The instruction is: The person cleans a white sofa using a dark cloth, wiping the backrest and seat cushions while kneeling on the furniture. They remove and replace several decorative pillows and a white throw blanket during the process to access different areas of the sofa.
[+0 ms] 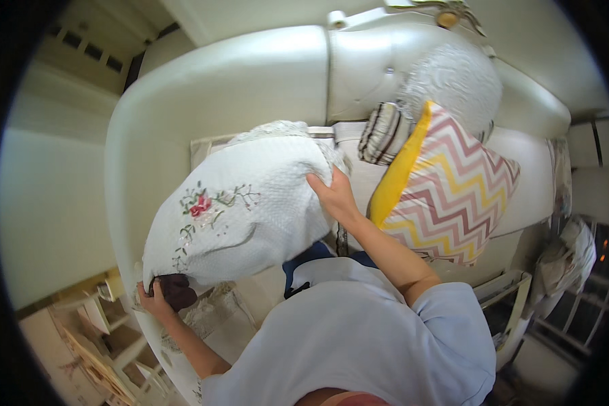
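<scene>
A white quilted pillow or cushion cover (254, 213) with an embroidered red flower and green sprigs lies before me on the sofa. At its lower left corner my left hand (155, 298) grips it together with a dark maroon cloth (176, 290). My right hand (335, 195) holds the upper right edge, thumb on the quilted face, fingers hidden behind it. To the right of that hand leans a zigzag-patterned cushion (451, 188) with a yellow side.
The cream leather sofa (223, 76) curves around the left and back. A folded striped cloth (385, 133) and a round white textured cushion (454, 83) rest by its backrest. Open shelving (114, 325) stands at lower left, a metal rack (578, 304) at right.
</scene>
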The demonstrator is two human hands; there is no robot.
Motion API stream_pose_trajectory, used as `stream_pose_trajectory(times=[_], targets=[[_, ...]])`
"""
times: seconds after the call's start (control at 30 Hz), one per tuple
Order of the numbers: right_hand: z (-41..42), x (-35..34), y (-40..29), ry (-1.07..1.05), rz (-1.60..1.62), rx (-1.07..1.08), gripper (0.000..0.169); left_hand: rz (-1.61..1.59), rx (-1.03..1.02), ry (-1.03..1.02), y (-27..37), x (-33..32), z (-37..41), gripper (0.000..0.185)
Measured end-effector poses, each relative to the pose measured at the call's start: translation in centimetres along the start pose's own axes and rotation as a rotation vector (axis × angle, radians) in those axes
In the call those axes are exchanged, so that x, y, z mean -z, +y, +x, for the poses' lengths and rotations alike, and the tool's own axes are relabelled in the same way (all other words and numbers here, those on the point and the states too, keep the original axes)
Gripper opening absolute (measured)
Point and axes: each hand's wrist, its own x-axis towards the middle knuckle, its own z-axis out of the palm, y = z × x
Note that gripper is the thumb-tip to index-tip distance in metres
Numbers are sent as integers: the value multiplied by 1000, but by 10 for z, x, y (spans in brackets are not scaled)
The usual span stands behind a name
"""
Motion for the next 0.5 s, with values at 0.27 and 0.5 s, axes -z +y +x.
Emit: stream_pose_trajectory(times=[0.27, 0.5], targets=[[-63, 145, -99, 134, 590, 111, 32, -11, -348, -36, 140, 14, 24, 52], [-99, 253, -263, 202, 615, 390, 32, -328, -556, -61, 323, 143, 1, 52]])
